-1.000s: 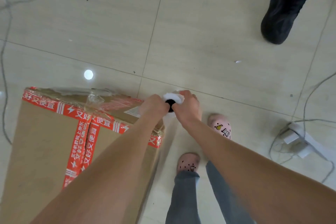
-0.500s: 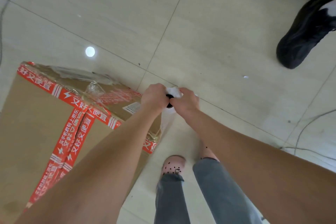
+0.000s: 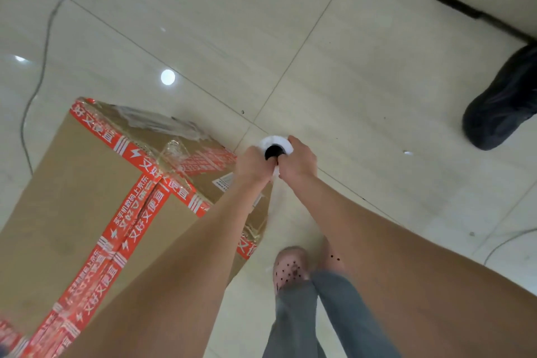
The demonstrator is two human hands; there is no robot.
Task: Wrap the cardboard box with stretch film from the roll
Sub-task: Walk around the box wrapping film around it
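The left hand (image 3: pixel 252 166) and right hand (image 3: pixel 299 161) curl their fingers (image 3: pixel 294 143) round the white roll of clear stretch film (image 3: pixel 276 142), held upright. Just left of the fingers stands the brown cardboard box (image 3: pixel 72 183), sealed shut with red printed tape (image 3: pixel 136 221), its contents hidden.
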